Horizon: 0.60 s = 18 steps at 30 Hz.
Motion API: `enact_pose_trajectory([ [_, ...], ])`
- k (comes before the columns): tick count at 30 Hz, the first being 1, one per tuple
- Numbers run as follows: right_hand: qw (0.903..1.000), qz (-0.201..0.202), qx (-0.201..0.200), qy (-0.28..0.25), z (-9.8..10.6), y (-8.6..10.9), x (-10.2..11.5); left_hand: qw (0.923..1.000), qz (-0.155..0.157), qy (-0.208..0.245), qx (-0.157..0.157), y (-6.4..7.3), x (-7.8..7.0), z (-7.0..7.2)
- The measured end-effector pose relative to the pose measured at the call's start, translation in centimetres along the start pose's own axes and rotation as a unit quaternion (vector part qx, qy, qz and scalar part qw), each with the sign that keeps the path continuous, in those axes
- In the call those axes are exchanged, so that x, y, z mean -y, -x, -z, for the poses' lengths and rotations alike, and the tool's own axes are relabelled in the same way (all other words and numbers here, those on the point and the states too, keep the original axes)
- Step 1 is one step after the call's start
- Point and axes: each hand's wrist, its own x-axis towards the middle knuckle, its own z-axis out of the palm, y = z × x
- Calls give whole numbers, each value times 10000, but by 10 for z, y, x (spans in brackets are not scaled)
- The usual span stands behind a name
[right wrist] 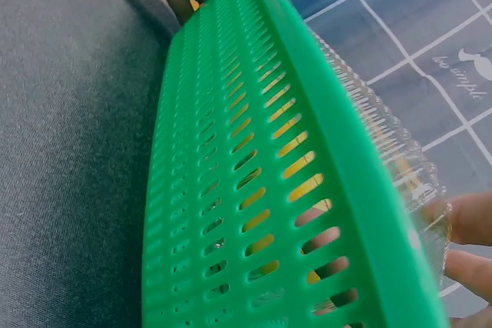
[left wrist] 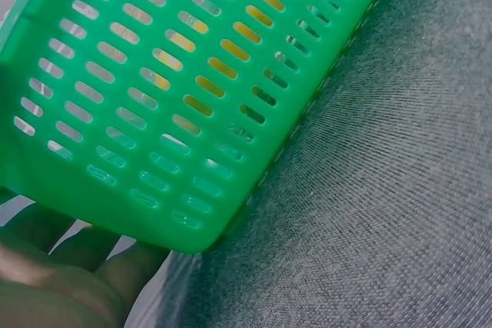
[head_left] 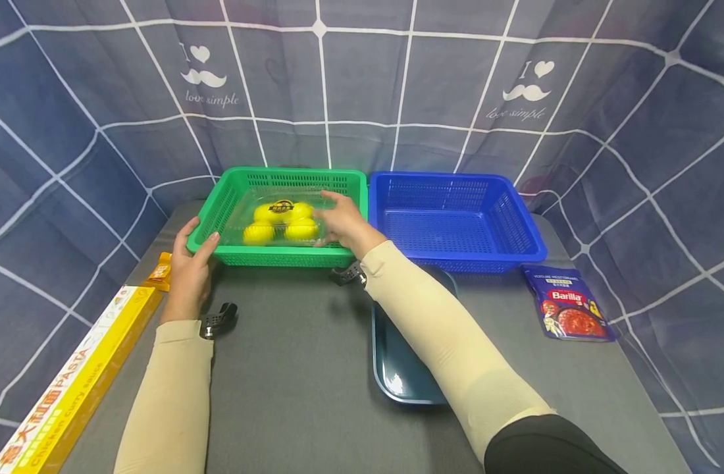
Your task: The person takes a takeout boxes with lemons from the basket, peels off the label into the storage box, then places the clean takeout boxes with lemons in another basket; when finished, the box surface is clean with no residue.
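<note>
A clear plastic box (head_left: pixel 237 224) with several yellow round pieces (head_left: pixel 258 232) inside and a black printed label on its lid lies in the green basket (head_left: pixel 267 257). My right hand (head_left: pixel 344 224) holds the box by its right end, fingers spread along that side. In the right wrist view, fingertips (right wrist: pixel 469 266) press on the box's clear edge above the basket rim. My left hand (head_left: pixel 190 270) grips the basket's front left corner, the thumb at the rim. In the left wrist view, its fingers (left wrist: pixel 84 247) go behind the green wall, which hides their tips.
Beside the green basket stands a blue basket (head_left: pixel 439 257). A dark blue tray (head_left: pixel 397 368) lies partly under my right forearm. To the right is a Barilla pouch (head_left: pixel 569 306); at left are a long yellow pasta box (head_left: pixel 77 388) and a small orange packet (head_left: pixel 160 271). Curtains surround the table.
</note>
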Motion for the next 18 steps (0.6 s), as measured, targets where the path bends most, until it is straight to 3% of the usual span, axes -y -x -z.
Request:
enact_pose_trajectory([
  [18,9993,289,29,-249,5,25,23,10000,-57,72,1,-2,3,3],
])
